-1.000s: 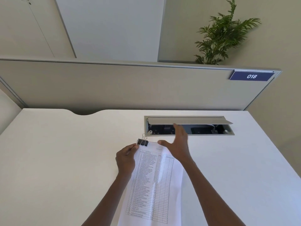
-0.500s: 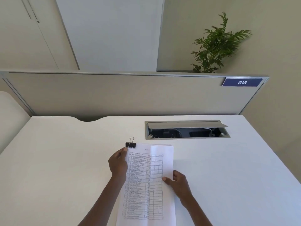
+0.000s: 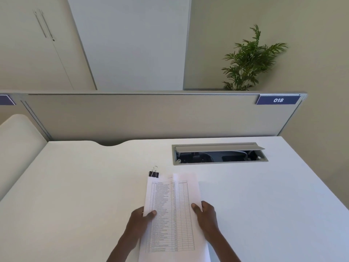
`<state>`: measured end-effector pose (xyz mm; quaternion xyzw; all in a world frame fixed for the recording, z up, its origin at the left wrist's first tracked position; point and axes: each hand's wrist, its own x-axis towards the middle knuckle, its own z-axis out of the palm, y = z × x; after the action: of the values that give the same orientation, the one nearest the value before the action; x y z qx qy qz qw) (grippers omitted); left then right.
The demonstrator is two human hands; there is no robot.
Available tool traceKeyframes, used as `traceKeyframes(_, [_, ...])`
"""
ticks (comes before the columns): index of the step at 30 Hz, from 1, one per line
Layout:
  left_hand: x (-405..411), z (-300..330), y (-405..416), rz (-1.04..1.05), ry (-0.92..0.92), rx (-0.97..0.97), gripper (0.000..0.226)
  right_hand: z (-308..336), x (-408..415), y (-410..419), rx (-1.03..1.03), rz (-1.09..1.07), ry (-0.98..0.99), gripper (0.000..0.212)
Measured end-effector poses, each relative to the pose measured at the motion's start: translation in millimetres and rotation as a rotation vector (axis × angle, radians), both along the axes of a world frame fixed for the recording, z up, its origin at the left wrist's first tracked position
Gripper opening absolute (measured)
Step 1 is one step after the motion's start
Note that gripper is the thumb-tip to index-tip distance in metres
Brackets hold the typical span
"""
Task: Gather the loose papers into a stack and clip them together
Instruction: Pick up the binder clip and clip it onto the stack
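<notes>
both hands have slid down since a second ago: the left hand [image 3: 140,217] left the top corner by the clip and now pinches the left edge of the stack of white printed table sheets [image 3: 172,214], thumb on top. the right hand [image 3: 205,214], which was up near the top edge, now grips the right edge about level with the left one, thumb over the paper too.

the stack lies lengthwise away from the person, near end running off the bottom of the view. the small black binder clip with silver wire handles [image 3: 154,173] is clamped on the far left corner, one handle sticking up.

loads of open room on the plain white desk [image 3: 75,195] to either side of the sheets. past the far end there's a bare strip before the grey recessed cable tray with its flap lifted [image 3: 219,154], which sits off to the right. the beige divider panel [image 3: 141,116] closes off the back, with a dark blue "018" tag [image 3: 278,100] at its right end. behind that, a green leafy plant [image 3: 249,61] and pale cupboard doors [image 3: 34,44].
</notes>
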<state>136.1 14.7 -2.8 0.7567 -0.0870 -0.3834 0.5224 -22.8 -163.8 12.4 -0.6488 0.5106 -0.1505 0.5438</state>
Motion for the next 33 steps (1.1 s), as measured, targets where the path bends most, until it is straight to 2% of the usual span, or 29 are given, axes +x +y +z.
traceKeyframes(4, [-6.1, -8.2, 2.3, 0.08, -0.157, 0.064, 0.015, 0.7, 13.3, 5.3, -0.059, 0.038, -0.017, 0.037])
traceKeyframes(8, [1.4, -7.3, -1.3, 0.144, -0.288, 0.126, 0.025, -4.3, 25.2, 16.9, -0.071, 0.129, -0.001, 0.018])
traceKeyframes(13, [19.8, -8.2, -2.1, 0.212, -0.373, 0.145, 0.028, -13.1, 28.5, 41.6, -0.115, 0.195, 0.086, 0.029])
traceKeyframes(21, [56.6, -12.6, -14.8, 0.289, -0.483, 0.144, 0.027, -25.1, 66.9, 40.8, -0.161, 0.151, 0.106, 0.048])
traceKeyframes(28, [112.7, -28.7, -42.3, 0.284, -0.555, 0.217, 0.023, -37.0, 119.1, 13.9, -0.207, 0.135, 0.094, 0.049])
traceKeyframes(33, [137.3, -39.4, -53.6, 0.265, -0.586, 0.302, 0.035, -37.6, 145.3, -4.1, -0.264, 0.119, 0.086, 0.05])
